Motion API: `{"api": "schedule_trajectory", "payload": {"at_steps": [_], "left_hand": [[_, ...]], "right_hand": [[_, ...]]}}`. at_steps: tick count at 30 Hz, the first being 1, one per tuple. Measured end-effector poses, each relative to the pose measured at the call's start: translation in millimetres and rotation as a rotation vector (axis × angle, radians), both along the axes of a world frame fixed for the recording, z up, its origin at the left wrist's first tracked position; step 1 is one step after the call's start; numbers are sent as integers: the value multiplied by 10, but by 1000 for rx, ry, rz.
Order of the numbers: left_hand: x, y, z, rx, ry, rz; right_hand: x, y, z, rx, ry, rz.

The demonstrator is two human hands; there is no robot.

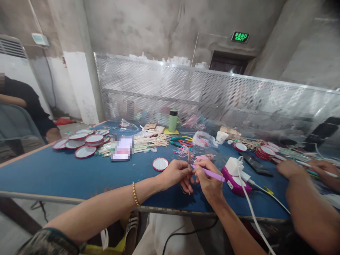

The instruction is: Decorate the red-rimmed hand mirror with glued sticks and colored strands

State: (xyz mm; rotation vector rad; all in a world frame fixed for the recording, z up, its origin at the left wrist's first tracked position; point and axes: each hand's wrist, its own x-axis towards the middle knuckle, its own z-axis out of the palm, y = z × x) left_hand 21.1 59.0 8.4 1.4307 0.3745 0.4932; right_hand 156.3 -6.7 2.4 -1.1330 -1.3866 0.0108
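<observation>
Closely hemmed on the right, roomier on the left

The person's left hand point(175, 173) pinches a slim, upright wooden stick with a blue-green tip point(189, 157), above the blue tabletop point(106, 180) near its front edge. The right hand point(208, 179) grasps a light-purple pen point(214, 174), its point close to the stick.

The front edge runs beneath both forearms. Room for moving is widest leftward, as far as a heap of round, red-rimmed white discs point(85, 151); one single red-rimmed white disc point(160, 164) lies just beside the left hand.

Rightward, a magenta-and-white power strip point(236, 182) and its white cable point(248, 200) stand in the way, with a flat black phone point(256, 164) behind and a co-worker's arm point(305, 209) beyond. Ahead, loose pale wooden sticks point(155, 141) and a light-green, black-capped bottle point(173, 122) stand before a perforated metal panel point(164, 85).
</observation>
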Motion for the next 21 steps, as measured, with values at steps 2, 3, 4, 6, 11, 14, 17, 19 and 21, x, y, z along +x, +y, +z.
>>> {"api": "schedule_trajectory", "payload": {"at_steps": [2, 3, 4, 6, 11, 14, 17, 19, 21], "left_hand": [[3, -3, -3, 3, 3, -1], [4, -4, -3, 4, 5, -2], [4, -6, -3, 5, 7, -3], [4, -9, 1, 7, 8, -1], [4, -12, 5, 2, -5, -5], [5, -9, -5, -3, -4, -4], [5, -3, -15, -3, -4, -7], [5, 1, -19, -2, -3, -11], [6, 4, -22, 1, 0, -13]], "right_hand": [[-2, 4, 1, -2, -10, -12], [-3, 6, 2, 0, -15, -15], [-2, 8, 2, 3, -21, -15], [-1, 10, 3, 3, -33, -8], [-1, 8, 8, 1, -39, -1], [-2, 6, 13, -11, -42, -2], [-2, 4, 17, -19, -46, -6], [-1, 4, 17, -17, -50, -9], [-1, 5, 15, -17, -57, -8]]}}
